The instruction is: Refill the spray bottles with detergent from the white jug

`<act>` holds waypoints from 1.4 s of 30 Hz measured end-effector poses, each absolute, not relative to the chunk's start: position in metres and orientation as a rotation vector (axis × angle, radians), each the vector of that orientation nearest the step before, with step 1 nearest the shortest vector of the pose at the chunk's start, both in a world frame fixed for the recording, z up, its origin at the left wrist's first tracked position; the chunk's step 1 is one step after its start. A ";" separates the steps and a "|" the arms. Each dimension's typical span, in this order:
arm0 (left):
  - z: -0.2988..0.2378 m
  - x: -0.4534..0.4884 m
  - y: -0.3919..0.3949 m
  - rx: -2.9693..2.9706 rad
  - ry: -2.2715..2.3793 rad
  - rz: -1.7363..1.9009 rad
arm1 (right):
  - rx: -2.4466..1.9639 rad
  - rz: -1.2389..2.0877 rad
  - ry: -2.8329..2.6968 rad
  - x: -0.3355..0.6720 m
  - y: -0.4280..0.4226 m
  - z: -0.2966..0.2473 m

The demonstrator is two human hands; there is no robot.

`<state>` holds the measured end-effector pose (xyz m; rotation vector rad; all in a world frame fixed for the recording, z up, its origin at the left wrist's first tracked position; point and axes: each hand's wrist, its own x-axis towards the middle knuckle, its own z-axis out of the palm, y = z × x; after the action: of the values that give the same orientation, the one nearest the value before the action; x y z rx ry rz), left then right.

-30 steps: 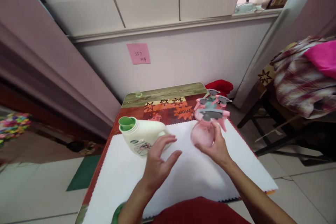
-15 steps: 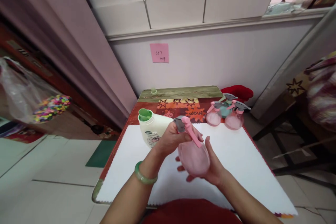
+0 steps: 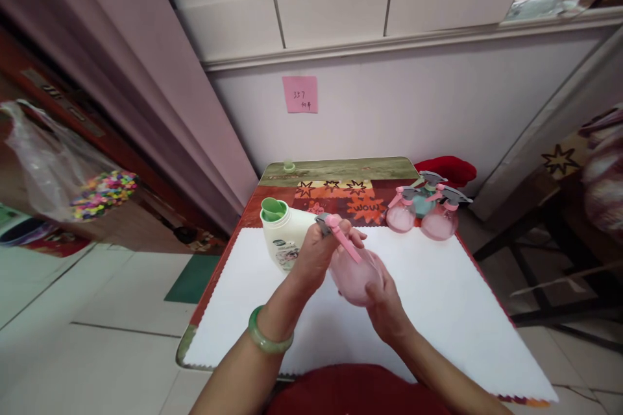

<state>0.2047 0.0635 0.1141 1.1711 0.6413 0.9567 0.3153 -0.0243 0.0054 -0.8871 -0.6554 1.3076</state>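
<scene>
Above the table's white cover I hold a round pink spray bottle [image 3: 354, 280], tilted, with a pink trigger and grey nozzle head. My left hand [image 3: 317, 251], below a green bangle [image 3: 267, 332] on the wrist, grips it around the neck. My right hand [image 3: 387, 303] is closed round the lower right of the bottle, thumb on its side. Just left of my hands stands a cream jug-like bottle [image 3: 283, 241] with a green scoop-shaped piece in its open mouth; my left hand hides part of it.
Two pink spray bottles [image 3: 440, 223] and a teal one [image 3: 424, 202] stand at the table's back right. A small green cap [image 3: 289, 166] sits at the back edge. A clear bag of colourful pieces [image 3: 104, 194] hangs left; a dark stool [image 3: 540, 272] stands right.
The right hand's fingers, spread beneath the spray bottle before, are now closed round its side with the thumb against it. The bottle has shifted slightly up and left.
</scene>
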 end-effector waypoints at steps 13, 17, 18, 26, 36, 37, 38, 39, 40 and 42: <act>0.119 0.203 0.068 1.253 0.469 0.948 | -0.468 2.179 -0.270 0.334 -0.022 0.018; 0.121 0.203 0.065 1.218 0.554 1.012 | -0.603 1.756 -0.437 0.323 -0.029 0.018; 0.123 0.205 0.063 1.202 0.571 1.025 | -0.653 1.633 -0.493 0.319 -0.031 0.016; 0.137 0.216 0.054 1.083 0.631 1.160 | -0.974 0.762 -0.756 0.306 -0.033 0.001; 0.132 0.208 0.058 1.285 0.472 0.966 | -0.462 2.084 -0.362 0.338 -0.029 0.028; 0.133 0.208 0.057 1.292 0.474 0.975 | -0.514 1.975 -0.369 0.335 -0.031 0.027; 0.133 0.208 0.056 1.297 0.480 0.991 | -0.567 1.853 -0.398 0.331 -0.033 0.026; 0.134 0.208 0.055 1.301 0.484 1.008 | -0.620 1.718 -0.445 0.327 -0.035 0.025; 0.134 0.209 0.054 1.300 0.489 1.028 | -0.674 1.576 -0.509 0.324 -0.037 0.023; 0.137 0.211 0.052 1.277 0.501 1.080 | -0.811 1.259 -0.665 0.320 -0.038 0.020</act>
<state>0.2106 0.0521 0.1367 1.2765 0.5008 1.0798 0.3198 -0.0379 0.0205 -0.8108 -0.6650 1.2590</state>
